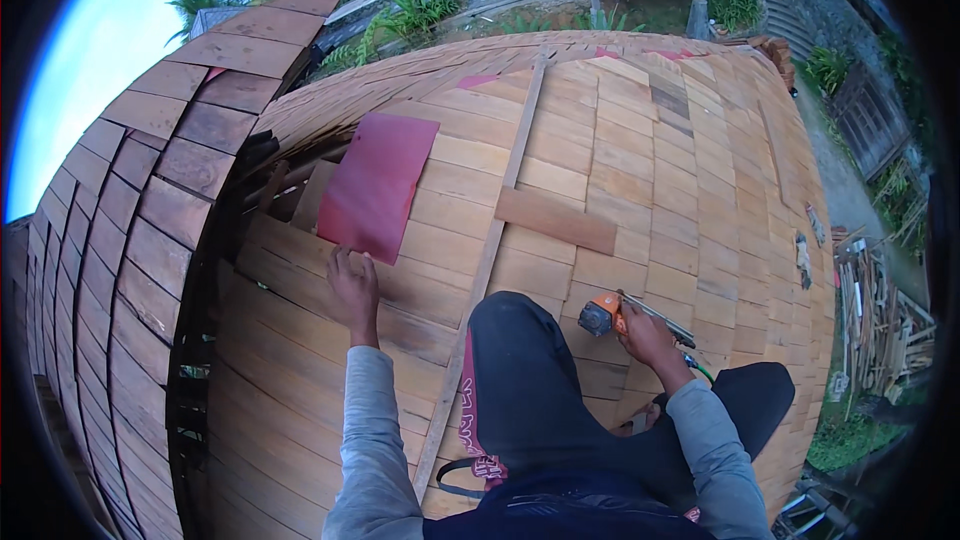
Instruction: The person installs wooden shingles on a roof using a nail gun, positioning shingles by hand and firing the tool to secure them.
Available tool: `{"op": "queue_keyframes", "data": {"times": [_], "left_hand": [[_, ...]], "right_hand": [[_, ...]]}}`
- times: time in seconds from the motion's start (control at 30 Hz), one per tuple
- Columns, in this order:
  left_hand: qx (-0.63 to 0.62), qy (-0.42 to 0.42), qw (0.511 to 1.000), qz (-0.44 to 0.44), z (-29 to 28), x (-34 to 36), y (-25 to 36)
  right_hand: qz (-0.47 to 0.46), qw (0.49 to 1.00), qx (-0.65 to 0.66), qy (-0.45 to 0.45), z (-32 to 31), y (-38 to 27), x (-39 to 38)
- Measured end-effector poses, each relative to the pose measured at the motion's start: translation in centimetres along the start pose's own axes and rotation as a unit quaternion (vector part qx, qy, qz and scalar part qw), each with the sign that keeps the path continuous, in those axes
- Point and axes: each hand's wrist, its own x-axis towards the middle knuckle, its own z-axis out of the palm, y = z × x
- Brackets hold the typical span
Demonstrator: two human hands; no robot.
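Note:
A red flat sheet (378, 185) lies slanted over the upper left of the shingled roof, beside a gap in the wood. My left hand (352, 288) is at its lower edge, fingers apart and slightly bent, touching or just below it. In my right hand (648, 335) is an orange and black air nail gun (603, 314), gripped by its body and held low over the shingles. A green hose (703, 371) runs from the tool's back end. A loose wooden shingle (556, 221) lies across a long thin batten (520, 140) between my hands.
Pale wooden shingles (620, 175) cover the slope under me. To the left, a darker shingled roof section (165, 210) rises past an open dark gap (195, 350). My bent knee (515, 325) is between my arms. Stacked timber (880, 325) lies on the ground beyond the right edge.

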Motion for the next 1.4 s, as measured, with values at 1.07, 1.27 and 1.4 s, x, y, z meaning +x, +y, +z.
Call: {"op": "queue_keyframes", "data": {"times": [1.07, 1.27, 1.4], "left_hand": [[0.149, -0.046, 0.987, -0.051, 16.2, 18.4, -5.2], [0.223, -0.227, 0.947, -0.043, 16.7, 14.2, 0.5], [0.249, -0.18, 0.951, -0.024, 17.5, 14.7, 1.2]], "right_hand": [[0.01, 1.0, -0.008, 0.004, -0.4, -1.3, 1.4], [-0.009, 1.0, 0.011, 0.006, -0.8, -1.8, 1.4], [0.007, 0.999, 0.033, -0.006, -1.2, -1.5, 1.2]]}}
